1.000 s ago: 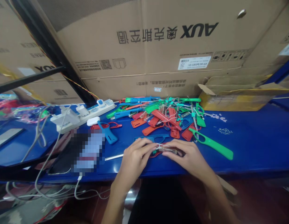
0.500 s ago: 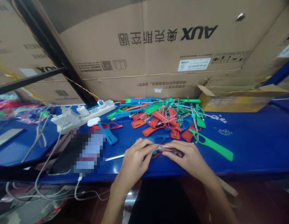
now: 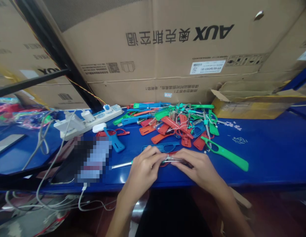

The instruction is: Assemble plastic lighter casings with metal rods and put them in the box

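Small clear-and-metal piece [image 3: 175,160] just in front of the pile of coloured plastic tags [image 3: 177,125], long axis running left to right, nearly level, one end towards each hand. Left hand [image 3: 144,172] and right hand [image 3: 197,169] together, both pinching the piece, fingertips close at the middle. Compared with the earlier view, a flatter line, the right end no longer dipping. Red tag [image 3: 174,153] tucked under the piece, mostly hidden. Blue tag [image 3: 162,147] lying between the piece and the pile. Long green tag [image 3: 225,154] at the pile's front right. Blue desk [image 3: 273,148] under the pile. Power strip [image 3: 90,120] off to the pile's left, cardboard box [image 3: 155,49] behind the pile.
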Demonstrator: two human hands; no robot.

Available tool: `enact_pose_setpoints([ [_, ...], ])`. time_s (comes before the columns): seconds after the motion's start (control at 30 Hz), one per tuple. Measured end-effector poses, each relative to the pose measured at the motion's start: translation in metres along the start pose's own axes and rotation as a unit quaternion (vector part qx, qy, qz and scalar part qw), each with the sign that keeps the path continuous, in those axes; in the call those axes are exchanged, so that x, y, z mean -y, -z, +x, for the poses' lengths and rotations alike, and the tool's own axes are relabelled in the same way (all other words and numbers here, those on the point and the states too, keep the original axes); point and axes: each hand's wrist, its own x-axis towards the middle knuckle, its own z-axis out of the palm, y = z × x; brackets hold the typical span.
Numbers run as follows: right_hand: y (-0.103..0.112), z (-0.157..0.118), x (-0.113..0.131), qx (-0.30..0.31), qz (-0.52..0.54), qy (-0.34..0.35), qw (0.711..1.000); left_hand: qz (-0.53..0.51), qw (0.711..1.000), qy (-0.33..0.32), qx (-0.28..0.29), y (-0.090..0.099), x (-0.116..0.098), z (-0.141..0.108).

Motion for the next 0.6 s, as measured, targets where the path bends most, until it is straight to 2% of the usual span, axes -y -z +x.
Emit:
enact_pose_setpoints([
  [0.2,0.0007,-0.0009,0.0003,-0.007,-0.003,-0.011,1.000,0.007,1.000,-0.019,-0.016,-0.0018,0.0013,-0.0004],
  [0.37,0.0018,-0.0016,0.0008,0.000,0.008,-0.038,0.999,0.005,0.998,0.015,-0.056,-0.0034,0.0020,-0.0009],
  [0.6,0.0024,-0.0014,0.0008,0.005,0.020,-0.040,0.999,-0.003,0.999,-0.001,-0.035,0.0002,-0.0026,0.0027],
])
